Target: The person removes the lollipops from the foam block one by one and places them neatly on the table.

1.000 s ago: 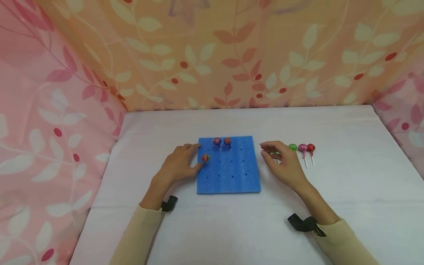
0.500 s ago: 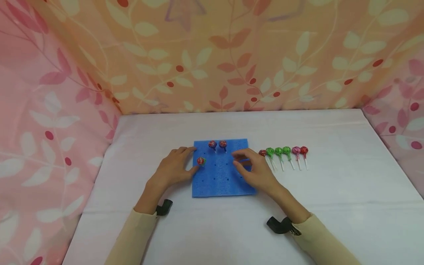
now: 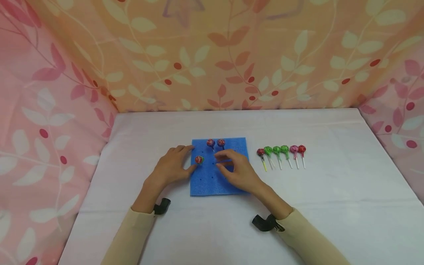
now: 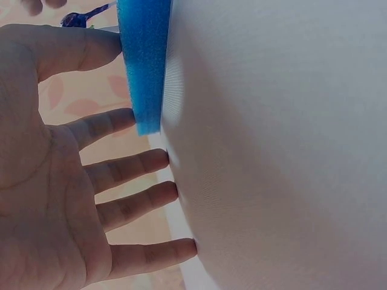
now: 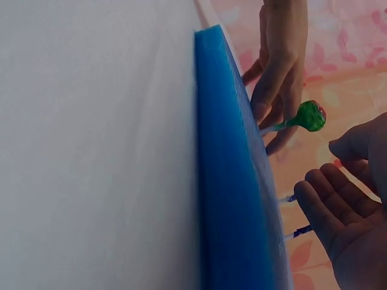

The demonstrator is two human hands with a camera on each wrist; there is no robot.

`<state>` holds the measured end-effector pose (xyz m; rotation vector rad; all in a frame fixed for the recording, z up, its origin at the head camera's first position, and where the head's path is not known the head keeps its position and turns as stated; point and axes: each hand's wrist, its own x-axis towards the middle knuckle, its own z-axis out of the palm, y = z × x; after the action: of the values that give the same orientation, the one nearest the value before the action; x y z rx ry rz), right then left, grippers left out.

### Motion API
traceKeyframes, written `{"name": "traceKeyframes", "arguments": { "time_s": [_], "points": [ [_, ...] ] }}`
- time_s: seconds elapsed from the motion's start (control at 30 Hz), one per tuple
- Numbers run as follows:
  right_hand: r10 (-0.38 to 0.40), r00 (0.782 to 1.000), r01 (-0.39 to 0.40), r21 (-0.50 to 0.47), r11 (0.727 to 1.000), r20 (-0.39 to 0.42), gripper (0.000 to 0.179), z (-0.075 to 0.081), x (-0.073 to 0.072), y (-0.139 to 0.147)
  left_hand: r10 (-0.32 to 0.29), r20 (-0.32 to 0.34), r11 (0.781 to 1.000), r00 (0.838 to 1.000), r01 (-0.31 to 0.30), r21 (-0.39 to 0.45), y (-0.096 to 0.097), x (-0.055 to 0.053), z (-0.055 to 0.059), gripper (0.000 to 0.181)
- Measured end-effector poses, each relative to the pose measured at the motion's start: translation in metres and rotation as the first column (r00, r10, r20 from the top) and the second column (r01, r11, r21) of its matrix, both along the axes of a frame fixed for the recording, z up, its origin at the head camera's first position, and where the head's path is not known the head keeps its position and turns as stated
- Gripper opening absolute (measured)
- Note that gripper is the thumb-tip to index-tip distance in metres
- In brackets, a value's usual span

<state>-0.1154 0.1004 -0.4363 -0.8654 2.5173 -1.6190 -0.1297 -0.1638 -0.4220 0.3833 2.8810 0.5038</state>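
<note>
Your right hand point(image 3: 240, 171) is over the blue foam board point(image 3: 208, 188), its grip released: the fingers bend loosely around nothing. It seems aimed at the red-and-green lollipop point(image 3: 199, 159) standing near the board's left edge. To handle that one well, pinch the stem just under the wrapper and work along the stem's own line, so the hole does not tear. Mind your knuckles near the two purple-and-red lollipops point(image 3: 210, 143) standing towards the board's back edge. Your left hand point(image 3: 169, 167) grasps nothing either; its thumb and index finger lie against the board's left edge. That should brace it well enough, though light foam may lift if a stem sticks.

Only the head view shows six lollipops lying in a row on the worktop point(image 3: 198, 235), right of the board: one dark red point(image 3: 261, 151), three green point(image 3: 276, 150), one pink point(image 3: 294, 149), one red point(image 3: 301, 149). The right wrist view adds the board's thickness and the standing wrapper's green side; your fingers hide the back pair's heads there. The left wrist view shows your other three left fingertips beyond the board's corner, apparently on the worktop.
</note>
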Motion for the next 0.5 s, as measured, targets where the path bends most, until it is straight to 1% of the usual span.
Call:
{"name": "traceKeyframes", "arguments": {
  "time_s": [0.17, 0.5],
  "points": [
    [0.001, 1.0, -0.001, -0.017, 1.0, -0.004, 0.033, 0.0, -0.001, -0.012, 0.001, -0.006, 1.0, 1.0, -0.001, 0.008, 0.0, 0.0, 0.0, 0.072],
    [-0.008, 1.0, 0.008, -0.014, 1.0, 0.028, 0.035, -0.004, -0.004, -0.029, 0.0, -0.017, 1.0, 1.0, 0.0, 0.007, -0.001, 0.0, 0.0, 0.072]
  ]
}}
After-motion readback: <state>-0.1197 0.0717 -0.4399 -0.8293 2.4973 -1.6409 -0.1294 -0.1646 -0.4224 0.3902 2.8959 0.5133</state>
